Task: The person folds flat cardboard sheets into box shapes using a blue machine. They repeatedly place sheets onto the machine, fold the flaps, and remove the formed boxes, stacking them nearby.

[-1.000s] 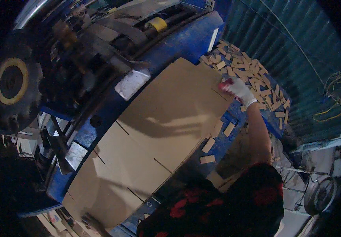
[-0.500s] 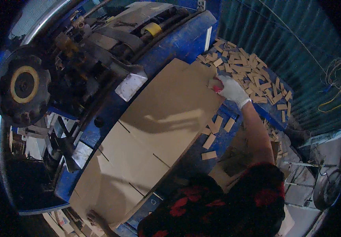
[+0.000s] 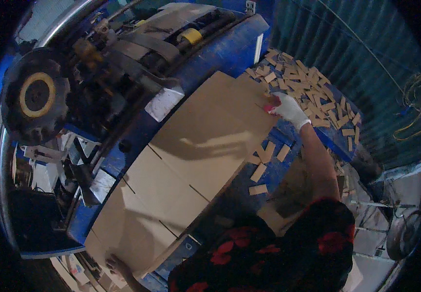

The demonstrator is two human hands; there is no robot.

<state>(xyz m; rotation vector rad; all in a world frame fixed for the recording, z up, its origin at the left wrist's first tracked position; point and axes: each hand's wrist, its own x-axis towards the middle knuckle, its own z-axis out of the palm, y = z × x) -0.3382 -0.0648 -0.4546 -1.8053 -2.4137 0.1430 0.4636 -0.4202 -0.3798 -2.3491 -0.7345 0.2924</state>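
Note:
A long brown cardboard sheet (image 3: pixel 205 126) with dark slots cut into it lies slanting across the blue machine table. At its far right corner is my right hand (image 3: pixel 288 109), in a white glove with red fingertips. Its fingers are curled closed on the sheet's edge there; any small piece between them is too dark to make out. My left hand (image 3: pixel 116 266) rests on the near left end of the same sheet, its fingers apart and lying on the board in shadow.
Many small cardboard offcuts (image 3: pixel 312 92) are heaped on the blue surface beyond my right hand, and several more (image 3: pixel 259 171) lie beside the sheet. Machinery with a dark toothed wheel (image 3: pixel 37 95) stands at the left. A corrugated wall (image 3: pixel 366 58) rises at the right.
My right hand has shifted slightly right at the sheet's corner, and its fingers have turned a little. The left hand stays on the near end. The view has moved slightly.

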